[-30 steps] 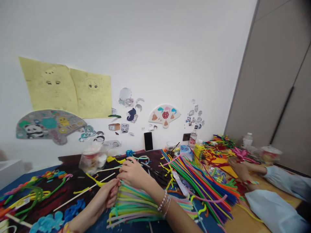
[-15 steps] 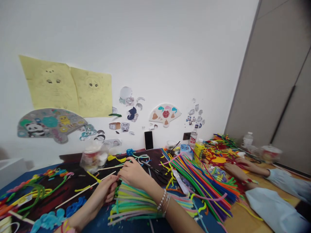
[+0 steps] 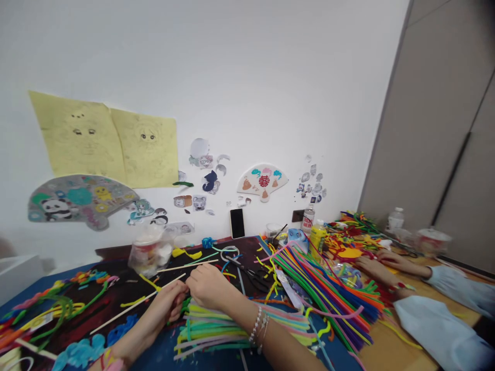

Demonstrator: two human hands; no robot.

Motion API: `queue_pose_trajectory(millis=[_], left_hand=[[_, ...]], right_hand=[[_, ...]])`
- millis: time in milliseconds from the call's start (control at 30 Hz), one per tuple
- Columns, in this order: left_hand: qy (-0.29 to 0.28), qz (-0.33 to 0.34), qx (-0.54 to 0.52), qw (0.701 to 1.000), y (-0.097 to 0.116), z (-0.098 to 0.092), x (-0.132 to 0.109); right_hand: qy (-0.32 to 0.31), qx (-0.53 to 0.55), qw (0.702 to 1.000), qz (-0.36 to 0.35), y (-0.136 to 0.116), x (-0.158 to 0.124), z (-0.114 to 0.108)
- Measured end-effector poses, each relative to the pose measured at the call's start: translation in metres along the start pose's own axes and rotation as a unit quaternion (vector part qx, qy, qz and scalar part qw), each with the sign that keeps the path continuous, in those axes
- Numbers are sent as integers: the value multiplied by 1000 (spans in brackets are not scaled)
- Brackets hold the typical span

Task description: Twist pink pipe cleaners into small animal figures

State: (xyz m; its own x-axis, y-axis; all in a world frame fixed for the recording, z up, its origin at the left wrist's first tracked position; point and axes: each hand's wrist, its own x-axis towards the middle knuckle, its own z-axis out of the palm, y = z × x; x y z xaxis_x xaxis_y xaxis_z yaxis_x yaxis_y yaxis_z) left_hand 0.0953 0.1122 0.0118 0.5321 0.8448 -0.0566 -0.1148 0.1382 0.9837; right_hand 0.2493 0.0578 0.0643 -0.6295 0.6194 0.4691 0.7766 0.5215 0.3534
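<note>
My left hand (image 3: 168,303) is closed in a pinch just left of the middle of the table. Close against its fingertips, my right hand (image 3: 211,285) is closed too, its back toward me. A bit of green shows below the meeting fingers, but what they hold is hidden. Under my right forearm lies a bundle of pastel pipe cleaners (image 3: 216,330). One wooden stick (image 3: 135,305) runs diagonally behind my left hand, and a second wooden stick (image 3: 185,265) lies beyond my fingers. Blue fuzzy twisted shapes (image 3: 83,351) rest by my left wrist.
Scissors (image 3: 253,275) lie beyond my right hand. Bright pipe cleaners (image 3: 328,299) fan out to the right, near a yellow bottle (image 3: 317,237). A phone (image 3: 237,223) leans on the wall. A bagged cup (image 3: 149,252) stands back left. A co-worker's hands (image 3: 381,268) work at far right.
The raised fingers of my right hand have curled down, and that hand has come slightly lower toward me. My left hand has barely moved.
</note>
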Motion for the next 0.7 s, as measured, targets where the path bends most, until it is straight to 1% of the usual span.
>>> queue_pose_trajectory(millis=[167, 300, 500, 633, 700], left_hand=[[2, -9, -2, 1000, -4, -3, 3], [0, -23, 1, 1000, -8, -4, 4], [2, -34, 17, 999, -2, -4, 3], [-28, -33, 36, 998, 6, -8, -2], [-38, -40, 63, 996, 9, -11, -3]], right_hand=[[-10, 1, 998, 55, -6, -1, 10], [-19, -2, 996, 82, -13, -1, 11], [-27, -2, 996, 89, -18, 0, 8], [-40, 4, 996, 84, -18, -1, 6], [-45, 11, 996, 71, -18, -1, 4]])
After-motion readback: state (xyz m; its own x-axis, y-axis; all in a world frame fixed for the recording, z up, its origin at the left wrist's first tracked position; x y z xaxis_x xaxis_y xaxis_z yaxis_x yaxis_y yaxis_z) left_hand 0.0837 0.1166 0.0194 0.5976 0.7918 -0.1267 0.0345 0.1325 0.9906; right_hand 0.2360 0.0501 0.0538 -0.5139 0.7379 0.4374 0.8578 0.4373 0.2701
